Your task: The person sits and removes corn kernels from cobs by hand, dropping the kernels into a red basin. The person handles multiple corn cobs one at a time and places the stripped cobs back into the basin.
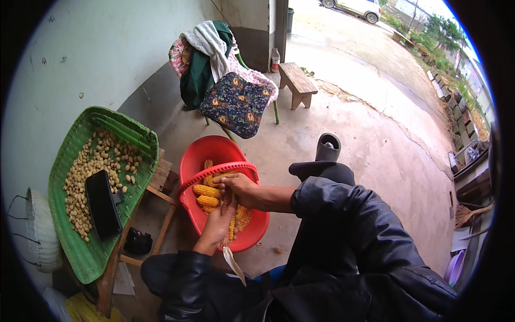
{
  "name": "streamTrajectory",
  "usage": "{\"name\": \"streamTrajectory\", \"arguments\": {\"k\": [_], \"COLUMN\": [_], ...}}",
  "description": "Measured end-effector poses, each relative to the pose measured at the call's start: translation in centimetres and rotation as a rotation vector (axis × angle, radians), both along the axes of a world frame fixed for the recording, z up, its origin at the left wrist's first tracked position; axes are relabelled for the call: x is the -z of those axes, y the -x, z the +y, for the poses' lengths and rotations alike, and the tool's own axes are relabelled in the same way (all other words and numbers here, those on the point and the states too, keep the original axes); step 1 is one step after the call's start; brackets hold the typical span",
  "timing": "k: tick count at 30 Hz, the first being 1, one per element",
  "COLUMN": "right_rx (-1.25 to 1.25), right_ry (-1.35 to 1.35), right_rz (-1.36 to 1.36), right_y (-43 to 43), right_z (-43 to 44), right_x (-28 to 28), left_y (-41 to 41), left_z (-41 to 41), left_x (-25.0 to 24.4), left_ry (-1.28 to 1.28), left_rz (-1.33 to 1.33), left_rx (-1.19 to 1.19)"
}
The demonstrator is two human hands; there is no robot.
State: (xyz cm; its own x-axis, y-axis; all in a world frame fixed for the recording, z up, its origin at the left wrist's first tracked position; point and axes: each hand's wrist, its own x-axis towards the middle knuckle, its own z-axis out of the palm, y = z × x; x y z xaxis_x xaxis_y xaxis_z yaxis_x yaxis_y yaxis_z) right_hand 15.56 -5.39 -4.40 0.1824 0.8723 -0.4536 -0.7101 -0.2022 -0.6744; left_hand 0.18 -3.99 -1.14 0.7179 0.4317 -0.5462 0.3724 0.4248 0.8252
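Over a red plastic basket [259,232], my left hand [214,231] grips a partly shelled corn cob [232,225]. A strip of pale dry husk [233,263] hangs from the cob's lower end, outside the basket rim. My right hand [244,190] is closed around the cob's upper part, thumb and fingers bent; the fingers hide much of it. Several yellow corn cobs [207,191] lie in the basket, beneath and beside my hands. Loose kernels [244,219] show at the basket's near side. The red basket handle [201,176] arches just beyond my right hand.
To the left, a green woven tray [141,139] holds peanuts [80,181] and a black phone [104,205]. A chair with a floral cushion [237,104] stands beyond the basket, beside a low wooden stool [297,82]. A broom [470,213] rests at far right.
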Motion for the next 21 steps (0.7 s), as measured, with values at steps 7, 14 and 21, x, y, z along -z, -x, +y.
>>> {"name": "streamTrajectory", "arguments": {"k": [7, 14, 21], "right_rx": [-0.044, -0.176, -0.139], "right_ry": [0.111, -0.193, -0.164], "right_rz": [-0.048, 0.244, -0.007], "right_y": [0.4, -0.1, -0.3], "right_z": [0.0, -0.3, -0.4], "right_x": [-1.6, -2.1, -1.7], "left_y": [0.7, 1.2, 0.5], "left_z": [0.5, 1.3, 0.6], "left_x": [0.8, -0.1, -0.2], "left_ry": [0.141, 0.531, 0.317], "left_rz": [-0.041, -0.290, -0.181], "left_rx": [-0.031, -0.114, -0.107]}}
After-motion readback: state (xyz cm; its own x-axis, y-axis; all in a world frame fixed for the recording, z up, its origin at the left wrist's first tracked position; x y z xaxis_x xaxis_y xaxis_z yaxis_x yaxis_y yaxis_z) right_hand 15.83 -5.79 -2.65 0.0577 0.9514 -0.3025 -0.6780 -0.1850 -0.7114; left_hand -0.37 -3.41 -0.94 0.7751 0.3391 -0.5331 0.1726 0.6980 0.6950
